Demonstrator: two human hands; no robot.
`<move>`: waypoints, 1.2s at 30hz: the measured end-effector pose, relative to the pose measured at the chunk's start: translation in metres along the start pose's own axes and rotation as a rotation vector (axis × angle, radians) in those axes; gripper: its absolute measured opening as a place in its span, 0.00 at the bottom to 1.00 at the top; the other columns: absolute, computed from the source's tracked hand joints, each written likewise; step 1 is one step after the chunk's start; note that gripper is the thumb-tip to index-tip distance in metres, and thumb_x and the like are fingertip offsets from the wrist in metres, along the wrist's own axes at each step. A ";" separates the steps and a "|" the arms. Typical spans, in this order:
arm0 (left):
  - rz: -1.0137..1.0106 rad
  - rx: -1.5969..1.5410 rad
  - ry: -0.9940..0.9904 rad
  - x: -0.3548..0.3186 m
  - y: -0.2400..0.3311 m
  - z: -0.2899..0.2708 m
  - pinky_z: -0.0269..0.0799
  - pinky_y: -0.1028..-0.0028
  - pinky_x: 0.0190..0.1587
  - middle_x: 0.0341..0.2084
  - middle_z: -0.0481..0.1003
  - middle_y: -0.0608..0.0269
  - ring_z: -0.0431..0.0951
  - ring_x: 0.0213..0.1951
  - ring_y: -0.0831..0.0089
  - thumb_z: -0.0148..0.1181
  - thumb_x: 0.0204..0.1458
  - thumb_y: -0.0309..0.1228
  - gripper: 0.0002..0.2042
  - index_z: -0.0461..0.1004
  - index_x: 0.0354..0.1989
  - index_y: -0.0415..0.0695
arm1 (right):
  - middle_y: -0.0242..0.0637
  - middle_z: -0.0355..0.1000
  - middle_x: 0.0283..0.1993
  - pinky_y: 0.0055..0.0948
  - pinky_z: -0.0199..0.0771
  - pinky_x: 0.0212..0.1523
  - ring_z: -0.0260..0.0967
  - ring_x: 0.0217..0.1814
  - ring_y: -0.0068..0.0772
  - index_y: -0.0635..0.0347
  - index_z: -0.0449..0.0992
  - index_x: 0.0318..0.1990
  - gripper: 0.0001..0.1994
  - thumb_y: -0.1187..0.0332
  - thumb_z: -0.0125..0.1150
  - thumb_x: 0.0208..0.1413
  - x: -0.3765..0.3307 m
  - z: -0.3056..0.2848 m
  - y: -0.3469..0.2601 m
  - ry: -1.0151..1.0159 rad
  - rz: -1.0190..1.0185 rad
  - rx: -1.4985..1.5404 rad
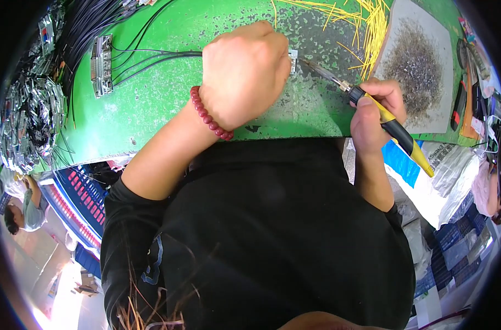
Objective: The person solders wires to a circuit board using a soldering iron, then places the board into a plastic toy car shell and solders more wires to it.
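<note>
My left hand (248, 74), a dark red bead bracelet on its wrist, is closed over the green worktop. From its right side sticks the end of a small silver connector (293, 62); the rest is hidden under the fingers. Thin black cables (176, 55) run into the hand from the left. My right hand (378, 113) grips a yellow and black soldering iron (393, 125) like a pen. The iron's tip points left, just short of the connector. Left of my left hand lies a row of silver connectors (101, 67) joined to black cables.
Loose yellow wires (376, 36) lie at the back right. Beside them is a grey board (426, 104) with a heap of dark debris (414, 69). Piled connectors (33, 118) and a black cable bundle (93, 27) crowd the left. The green worktop (151, 118) ends at my body.
</note>
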State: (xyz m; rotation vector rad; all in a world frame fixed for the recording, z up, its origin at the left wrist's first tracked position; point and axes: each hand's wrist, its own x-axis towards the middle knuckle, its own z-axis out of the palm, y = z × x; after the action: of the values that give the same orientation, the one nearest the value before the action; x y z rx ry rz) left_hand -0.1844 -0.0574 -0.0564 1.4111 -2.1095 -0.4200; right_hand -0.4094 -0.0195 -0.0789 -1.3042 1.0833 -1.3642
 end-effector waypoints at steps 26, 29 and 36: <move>-0.019 0.068 -0.088 0.008 0.002 -0.006 0.71 0.64 0.29 0.24 0.73 0.61 0.75 0.27 0.58 0.59 0.45 0.28 0.04 0.73 0.22 0.44 | 0.30 0.67 0.30 0.16 0.58 0.31 0.59 0.28 0.14 0.65 0.70 0.37 0.10 0.71 0.63 0.50 0.002 0.002 0.002 -0.001 -0.094 0.038; -0.015 0.072 -0.077 0.006 0.003 -0.008 0.71 0.64 0.28 0.23 0.73 0.60 0.75 0.27 0.58 0.59 0.44 0.27 0.04 0.73 0.22 0.43 | 0.37 0.66 0.28 0.20 0.64 0.29 0.63 0.26 0.23 0.65 0.67 0.37 0.10 0.69 0.58 0.52 0.000 0.004 -0.001 0.104 -0.099 -0.106; 0.078 -0.040 -0.151 0.023 -0.003 -0.025 0.71 0.62 0.30 0.23 0.74 0.56 0.76 0.27 0.56 0.63 0.42 0.28 0.04 0.75 0.22 0.42 | 0.35 0.67 0.35 0.20 0.67 0.33 0.65 0.31 0.21 0.63 0.67 0.41 0.13 0.67 0.60 0.52 -0.007 0.003 -0.001 0.140 -0.026 -0.113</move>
State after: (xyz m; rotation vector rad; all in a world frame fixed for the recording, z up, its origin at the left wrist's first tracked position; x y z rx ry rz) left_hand -0.1738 -0.0785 -0.0322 1.3058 -2.2549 -0.5491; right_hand -0.4067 -0.0126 -0.0792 -1.3236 1.2578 -1.4488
